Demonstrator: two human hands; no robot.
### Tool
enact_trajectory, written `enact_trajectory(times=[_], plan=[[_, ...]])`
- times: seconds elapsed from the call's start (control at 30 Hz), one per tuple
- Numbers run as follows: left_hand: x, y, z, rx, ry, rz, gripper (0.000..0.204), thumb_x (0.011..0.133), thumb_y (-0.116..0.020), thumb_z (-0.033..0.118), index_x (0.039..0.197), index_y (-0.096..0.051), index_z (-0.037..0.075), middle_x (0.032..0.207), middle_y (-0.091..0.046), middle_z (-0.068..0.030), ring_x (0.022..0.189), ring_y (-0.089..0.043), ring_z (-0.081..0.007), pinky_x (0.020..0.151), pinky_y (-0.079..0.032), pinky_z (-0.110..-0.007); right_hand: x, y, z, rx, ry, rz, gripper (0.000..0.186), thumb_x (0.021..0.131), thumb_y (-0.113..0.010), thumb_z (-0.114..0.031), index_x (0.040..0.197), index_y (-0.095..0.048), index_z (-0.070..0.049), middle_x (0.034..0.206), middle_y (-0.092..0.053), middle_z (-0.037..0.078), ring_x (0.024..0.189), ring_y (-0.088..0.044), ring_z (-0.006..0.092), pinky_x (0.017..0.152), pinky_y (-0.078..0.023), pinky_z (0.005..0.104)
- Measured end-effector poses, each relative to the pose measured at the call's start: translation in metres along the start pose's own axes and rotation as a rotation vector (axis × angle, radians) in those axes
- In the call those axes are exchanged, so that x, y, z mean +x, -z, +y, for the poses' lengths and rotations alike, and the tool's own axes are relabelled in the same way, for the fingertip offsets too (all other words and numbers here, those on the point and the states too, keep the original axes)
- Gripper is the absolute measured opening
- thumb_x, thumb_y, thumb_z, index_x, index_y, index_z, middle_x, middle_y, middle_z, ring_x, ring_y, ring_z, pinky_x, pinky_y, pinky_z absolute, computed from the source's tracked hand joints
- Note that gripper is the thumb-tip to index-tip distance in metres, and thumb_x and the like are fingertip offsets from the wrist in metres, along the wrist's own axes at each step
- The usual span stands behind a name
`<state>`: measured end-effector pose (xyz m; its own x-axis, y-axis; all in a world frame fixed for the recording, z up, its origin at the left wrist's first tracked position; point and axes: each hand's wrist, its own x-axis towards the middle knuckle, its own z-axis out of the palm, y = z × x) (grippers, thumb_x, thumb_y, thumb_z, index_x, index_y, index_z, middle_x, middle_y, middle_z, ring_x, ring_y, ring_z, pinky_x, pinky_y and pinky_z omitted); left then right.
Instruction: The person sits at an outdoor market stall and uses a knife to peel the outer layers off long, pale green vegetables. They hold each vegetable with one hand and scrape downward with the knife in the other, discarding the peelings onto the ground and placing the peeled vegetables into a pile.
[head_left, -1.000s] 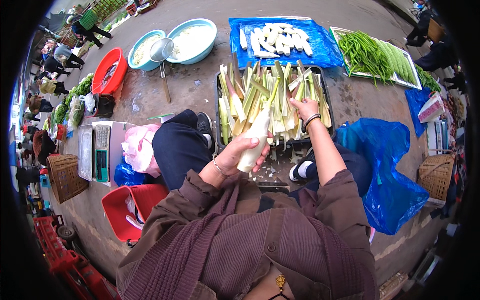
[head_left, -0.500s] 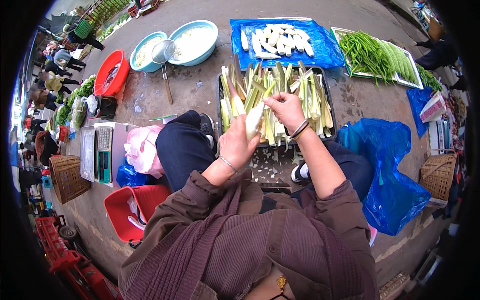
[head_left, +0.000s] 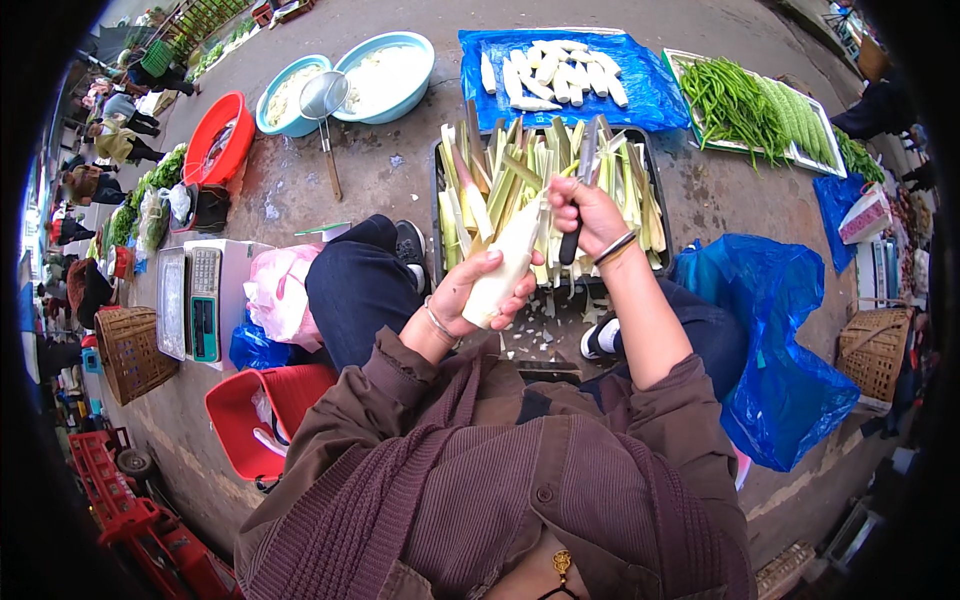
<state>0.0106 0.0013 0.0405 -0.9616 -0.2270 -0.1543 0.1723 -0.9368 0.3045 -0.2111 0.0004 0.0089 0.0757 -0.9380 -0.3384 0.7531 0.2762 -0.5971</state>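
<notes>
— Fingers (head_left: 497, 262) of the left hand (head_left: 480, 290) are curled round the lower half of a peeled white stalk, probably a water bamboo shoot (head_left: 506, 268), gripping it firmly with its tip pointing away. What about the other side?

— The right hand (head_left: 590, 215) is closed in a fist on a dark-handled knife (head_left: 577, 205), blade standing up above the knuckles, just to the right of the shoot's tip. The shoot sits in the air over the near edge of the black crate (head_left: 655, 215) full of green and pale husks.

— How would you handle the trimming well?

— I'd judge it best to keep the left grip low on the stalk, well clear of the blade, turn the shoot a little between cuts, and shave thin strips away from the body so the scraps drop toward the crate.

— And the ground around?

— No desk; everything lies on wet, stained pavement. White trimmings (head_left: 530, 335) are scattered between the person's shoes. Beyond the crate, a blue plastic sheet (head_left: 640, 90) carries peeled white shoots, and to the far right a tray (head_left: 680, 62) holds long green beans. Far left are two pale blue basins (head_left: 410, 95), a red basin (head_left: 215, 140) and a wire strainer (head_left: 322, 98). Near left stand a weighing scale (head_left: 205, 300) and a red basket (head_left: 270, 415); a blue bag (head_left: 770, 340) sits to the right. Other people crouch along the far left edge.
</notes>
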Motion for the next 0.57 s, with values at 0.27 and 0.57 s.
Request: enact_trajectory(times=[0.27, 0.57], plan=[[0.000, -0.006, 0.012, 0.011, -0.218, 0.058, 0.064, 0.076, -0.058, 0.030, 0.130, -0.034, 0.004, 0.102, -0.049, -0.0123, 0.086, -0.054, -0.0231, 0.073, -0.047, -0.039, 0.049, 0.078, -0.018, -1.354, 0.091, 0.568, 0.045, 0.065, -0.077, -0.036, 0.081, -0.060, 0.002, 0.069, -0.063, 0.011, 0.059, -0.060, 0.0219, 0.055, -0.048, 0.0331], [-0.005, -0.017, 0.022, 0.274, -0.314, 0.162, 0.079, 0.072, -0.067, 0.021, 0.138, -0.025, 0.011, 0.112, -0.049, -0.0138, 0.097, -0.053, -0.0246, 0.086, -0.046, -0.044, -0.001, 0.026, -0.010, -0.689, 0.239, 0.302, 0.032, 0.087, -0.059, -0.034, 0.097, -0.065, -0.005, 0.068, -0.059, 0.001, 0.060, -0.053, 0.0071, 0.056, -0.044, 0.0229]])
